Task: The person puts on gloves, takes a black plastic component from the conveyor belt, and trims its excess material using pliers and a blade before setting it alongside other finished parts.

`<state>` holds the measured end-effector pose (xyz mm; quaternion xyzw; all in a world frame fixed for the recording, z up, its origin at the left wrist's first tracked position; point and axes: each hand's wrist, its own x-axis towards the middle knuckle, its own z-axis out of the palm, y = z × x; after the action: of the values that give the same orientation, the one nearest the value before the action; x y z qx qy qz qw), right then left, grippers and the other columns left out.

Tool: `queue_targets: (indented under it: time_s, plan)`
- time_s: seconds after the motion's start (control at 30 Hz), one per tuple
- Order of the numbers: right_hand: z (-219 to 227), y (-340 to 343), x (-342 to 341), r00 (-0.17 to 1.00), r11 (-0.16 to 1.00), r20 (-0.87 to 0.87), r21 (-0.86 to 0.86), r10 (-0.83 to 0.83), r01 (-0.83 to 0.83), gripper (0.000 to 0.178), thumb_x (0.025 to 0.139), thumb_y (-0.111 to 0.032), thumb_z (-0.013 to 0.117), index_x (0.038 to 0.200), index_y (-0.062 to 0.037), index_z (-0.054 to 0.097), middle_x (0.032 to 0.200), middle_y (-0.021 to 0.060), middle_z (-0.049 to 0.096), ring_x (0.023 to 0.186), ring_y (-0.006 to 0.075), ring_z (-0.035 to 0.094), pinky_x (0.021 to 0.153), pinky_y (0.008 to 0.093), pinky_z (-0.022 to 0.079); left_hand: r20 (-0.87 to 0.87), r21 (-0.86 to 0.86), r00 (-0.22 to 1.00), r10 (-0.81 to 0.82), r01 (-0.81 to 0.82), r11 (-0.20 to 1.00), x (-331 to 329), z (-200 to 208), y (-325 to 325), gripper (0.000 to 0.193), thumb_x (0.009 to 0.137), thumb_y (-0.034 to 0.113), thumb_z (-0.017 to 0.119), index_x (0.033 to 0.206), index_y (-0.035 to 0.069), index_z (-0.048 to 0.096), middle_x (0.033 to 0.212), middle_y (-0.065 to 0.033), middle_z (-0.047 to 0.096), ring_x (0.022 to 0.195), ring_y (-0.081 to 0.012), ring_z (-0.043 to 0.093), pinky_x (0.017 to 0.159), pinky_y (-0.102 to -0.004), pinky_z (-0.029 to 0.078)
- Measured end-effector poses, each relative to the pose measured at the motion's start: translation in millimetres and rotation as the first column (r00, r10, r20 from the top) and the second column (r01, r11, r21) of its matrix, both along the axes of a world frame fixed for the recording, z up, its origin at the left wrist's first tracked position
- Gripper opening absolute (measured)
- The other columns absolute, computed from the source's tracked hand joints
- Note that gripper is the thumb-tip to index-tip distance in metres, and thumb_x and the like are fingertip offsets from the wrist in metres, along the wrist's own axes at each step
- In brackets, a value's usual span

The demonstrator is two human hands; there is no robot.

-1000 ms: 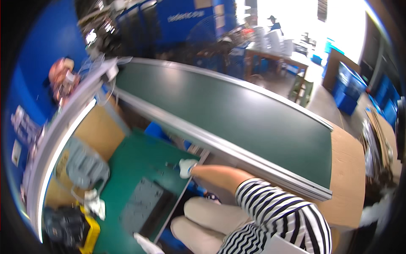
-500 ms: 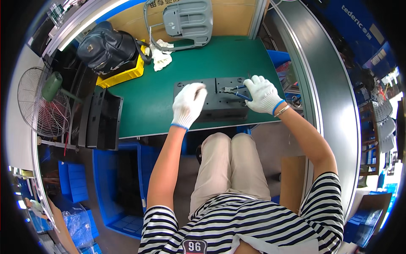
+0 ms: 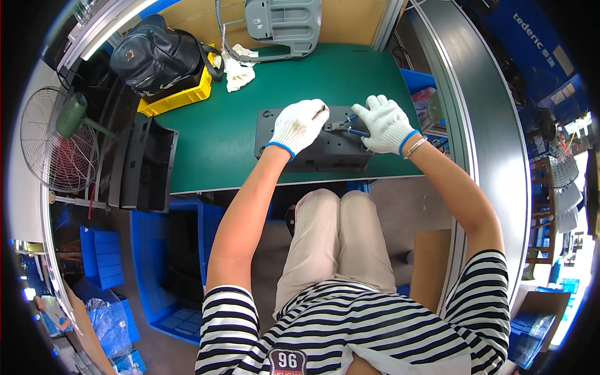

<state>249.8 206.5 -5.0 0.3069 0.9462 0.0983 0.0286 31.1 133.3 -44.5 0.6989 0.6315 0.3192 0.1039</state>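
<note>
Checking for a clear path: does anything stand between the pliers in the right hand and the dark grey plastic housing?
Nothing visible does: the blue-handled pliers, in the right hand, extend over the dark grey plastic housing. The left hand sits close beside their tips; contact is unclear.

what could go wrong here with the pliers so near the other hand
The blue-handled pliers in the right hand point at the left hand's fingertips, so they might pinch the glove. The dark grey part lies near the table's front edge; a hard push could shift it off.
</note>
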Motion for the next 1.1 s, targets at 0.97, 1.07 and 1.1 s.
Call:
queue_targets:
  time_s: [0.97, 1.07, 1.1]
  plan:
    - [-1, 16, -10, 0.994, 0.994, 0.076, -0.082, 0.080, -0.074, 0.062, 0.066, -0.032, 0.072, 0.122, -0.0082, 0.058, 0.109, 0.0163, 0.058, 0.106, 0.0300, 0.054, 0.087, 0.0378, 0.044, -0.097, -0.226, 0.994, -0.047, 0.024, 0.974, -7, -19, 0, 0.023, 0.088, 0.026, 0.055, 0.099, 0.008, 0.066, 0.101, -0.0166, 0.066, 0.099, -0.0349, 0.062, 0.087, -0.0411, 0.049]
    - [1, 16, -13, 0.993, 0.993, 0.088, -0.095, 0.074, -0.066, 0.062, 0.066, -0.032, 0.072, 0.122, -0.0083, 0.058, 0.109, 0.0165, 0.058, 0.106, 0.0303, 0.054, 0.086, 0.0377, 0.044, -0.040, -0.211, 0.999, 0.017, -0.025, 0.977, -9, -27, 1, 0.023, 0.087, 0.024, 0.055, 0.100, 0.008, 0.065, 0.103, -0.0171, 0.065, 0.100, -0.0366, 0.061, 0.088, -0.0423, 0.049]
    - [1, 15, -14, 0.994, 0.993, 0.086, -0.095, 0.072, -0.063, 0.062, 0.066, -0.032, 0.072, 0.122, -0.0083, 0.058, 0.109, 0.0165, 0.058, 0.106, 0.0303, 0.054, 0.086, 0.0377, 0.044, -0.042, -0.212, 0.999, 0.015, -0.023, 0.977, -11, -28, 2, 0.023, 0.087, 0.024, 0.055, 0.100, 0.008, 0.065, 0.103, -0.0171, 0.065, 0.100, -0.0366, 0.061, 0.088, -0.0423, 0.049]
